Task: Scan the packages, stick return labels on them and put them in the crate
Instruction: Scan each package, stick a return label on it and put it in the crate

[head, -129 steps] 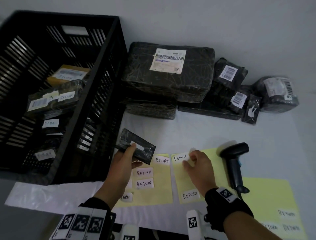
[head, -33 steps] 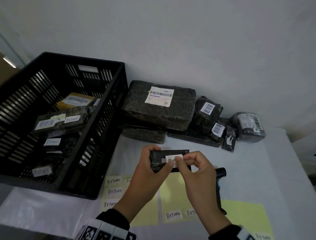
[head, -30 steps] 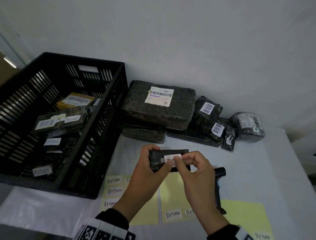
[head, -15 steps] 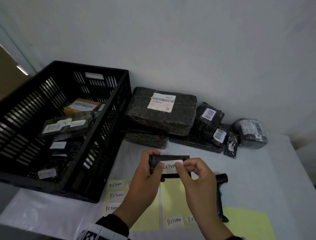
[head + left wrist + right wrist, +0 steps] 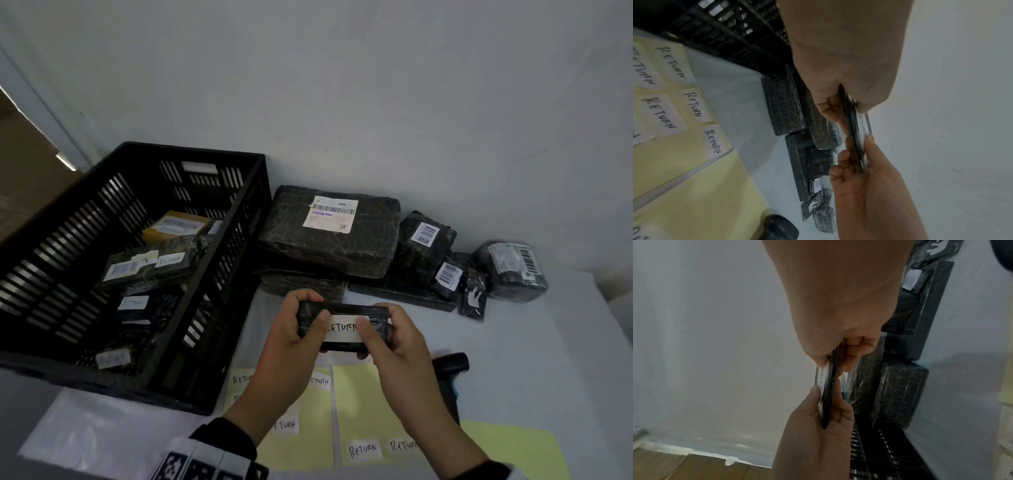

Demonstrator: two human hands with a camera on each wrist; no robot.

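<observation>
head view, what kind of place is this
Probably a small returns-packing station: a table against a wall, wrapped parcels with barcode labels, a black crate of labelled ones, handwritten RETURN stickers on yellow sheets and a handheld scanner.

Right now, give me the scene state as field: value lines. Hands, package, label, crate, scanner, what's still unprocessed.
left hand: grips left end of small black package
right hand: grips right end, thumb pressing on return label
package location: held above table, not in crate
crate: holds several labelled packages
scanner: lying on table, untouched
spare labels: on yellow sheets
unprocessed: pile of packages against wall
</observation>
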